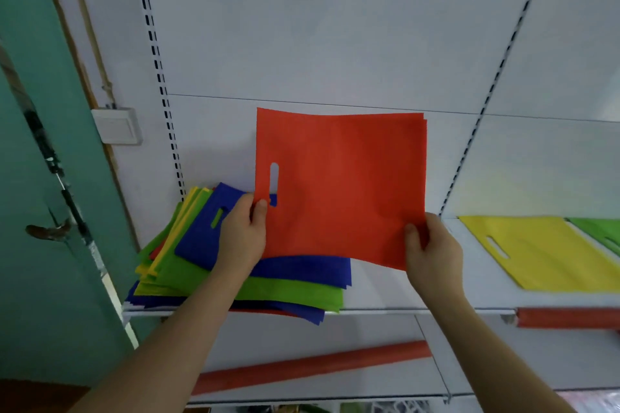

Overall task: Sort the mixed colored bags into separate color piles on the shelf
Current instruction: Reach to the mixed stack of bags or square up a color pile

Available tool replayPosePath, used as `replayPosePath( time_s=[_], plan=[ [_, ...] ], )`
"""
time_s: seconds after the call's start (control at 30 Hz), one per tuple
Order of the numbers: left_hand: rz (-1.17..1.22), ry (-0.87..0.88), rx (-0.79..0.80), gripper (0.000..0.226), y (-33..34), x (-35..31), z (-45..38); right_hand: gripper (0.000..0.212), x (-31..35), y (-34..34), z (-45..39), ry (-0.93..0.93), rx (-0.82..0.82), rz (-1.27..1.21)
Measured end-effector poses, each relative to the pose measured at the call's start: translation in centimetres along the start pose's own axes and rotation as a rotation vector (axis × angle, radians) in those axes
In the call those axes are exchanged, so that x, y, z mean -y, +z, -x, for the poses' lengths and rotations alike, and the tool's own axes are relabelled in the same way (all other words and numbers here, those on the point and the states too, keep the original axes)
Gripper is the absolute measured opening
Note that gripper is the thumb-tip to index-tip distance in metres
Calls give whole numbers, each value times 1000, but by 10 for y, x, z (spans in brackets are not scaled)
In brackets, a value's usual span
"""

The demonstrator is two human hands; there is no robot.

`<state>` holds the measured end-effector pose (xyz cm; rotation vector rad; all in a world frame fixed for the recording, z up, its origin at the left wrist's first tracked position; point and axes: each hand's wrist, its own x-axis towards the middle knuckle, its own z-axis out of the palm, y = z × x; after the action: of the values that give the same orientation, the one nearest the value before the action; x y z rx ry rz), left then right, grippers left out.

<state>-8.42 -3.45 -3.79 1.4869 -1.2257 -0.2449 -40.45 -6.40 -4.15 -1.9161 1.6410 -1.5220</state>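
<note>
Two hands hold up one red bag (342, 188) in front of the white shelf (385, 288). The left hand (243, 235) pinches the bag's lower left corner, thumb in front, right by the handle slot. The right hand (432, 251) pinches the lower right corner, thumb in front and the other fingers curled behind. The bag hangs flat and upright, above the shelf and not touching it.

Under the left hand sits one mixed pile (214, 275) at the left end of the shelf. A blue bag (201, 238) lies on top, with green, yellow, blue and red layers under it. The layers are too many and too squashed to count.

At the right end lie one yellow bag (550, 251) and, just beside it, one green bag (604, 231), maybe more under each. Two red rolls show below the shelf: a long roll (312, 369) and a short roll (567, 317).
</note>
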Motion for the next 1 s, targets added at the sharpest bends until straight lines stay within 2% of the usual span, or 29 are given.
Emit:
replayPosePath(
  time_s=[0.07, 0.2, 0.27, 0.33, 0.43, 0.5, 0.73, 1.0],
  plan=[
    [33, -8, -17, 20, 20, -16, 3, 16, -12, -18, 2, 12, -77, 4],
    [83, 46, 6, 17, 77, -57, 17, 58, -48, -75, 6, 52, -211, 18],
    [107, 68, 22, 17, 112, -82, 28, 71, -72, -113, 7, 58, -270, 38],
    [123, 108, 30, 21, 152, -110, 43, 69, -97, -155, 8, 40, -322, 54],
    [134, 156, 61, 29, 219, -154, 74, 42, -142, -224, 14, -10, -354, 191],
    [164, 156, 102, 28, 266, -183, 97, 36, -175, -273, 17, 10, -362, 277],
    [212, 220, 288, 16, 414, -269, 188, 37, -274, -417, 39, 184, -408, 437],
    [222, 315, 459, 21, 553, -342, 242, 41, -370, -519, 41, 330, -500, 500]
  ],
)
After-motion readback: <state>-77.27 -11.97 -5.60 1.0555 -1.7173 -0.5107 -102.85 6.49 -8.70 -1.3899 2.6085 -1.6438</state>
